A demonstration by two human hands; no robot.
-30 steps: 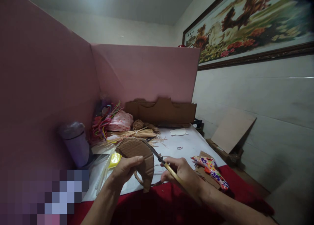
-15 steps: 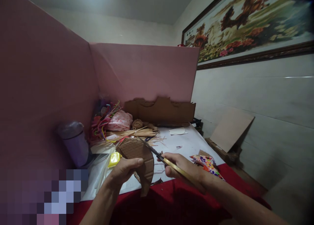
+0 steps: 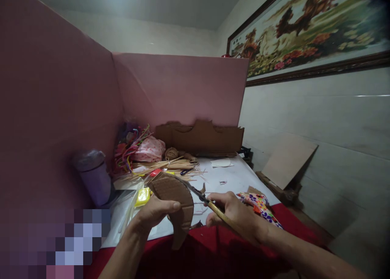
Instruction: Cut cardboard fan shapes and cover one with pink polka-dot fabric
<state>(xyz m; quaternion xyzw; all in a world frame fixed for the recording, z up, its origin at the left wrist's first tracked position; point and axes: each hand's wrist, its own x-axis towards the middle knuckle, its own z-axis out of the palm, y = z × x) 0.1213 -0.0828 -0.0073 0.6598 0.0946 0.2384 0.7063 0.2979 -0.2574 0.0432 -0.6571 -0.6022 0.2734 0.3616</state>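
A curved, crescent-like piece of brown cardboard [image 3: 179, 195] is pinched in my left hand [image 3: 157, 212], thumb on top. My right hand [image 3: 233, 212] is wrapped round scissors [image 3: 215, 208] with yellowish handles. Their dark blades lie along the upper right edge of the cardboard, and a thin curled offcut [image 3: 203, 188] sticks up beside them. Part of the handles is hidden by my fingers. A yellow packet [image 3: 142, 197] sits just behind my left hand on the white table surface.
Bundled wooden sticks [image 3: 170, 164], a twine ball [image 3: 171, 153] and colourful pipe cleaners [image 3: 124, 153] lie at the back left. A lidded container [image 3: 95, 181] stands left. Large cardboard [image 3: 201, 139] leans behind. A flowered pouch [image 3: 258, 206] lies right, near the red cloth [image 3: 231, 250].
The scissors and my right hand have shifted slightly right, and the offcut now stands out more from the cardboard edge. The cardboard has tilted a little in my left hand.
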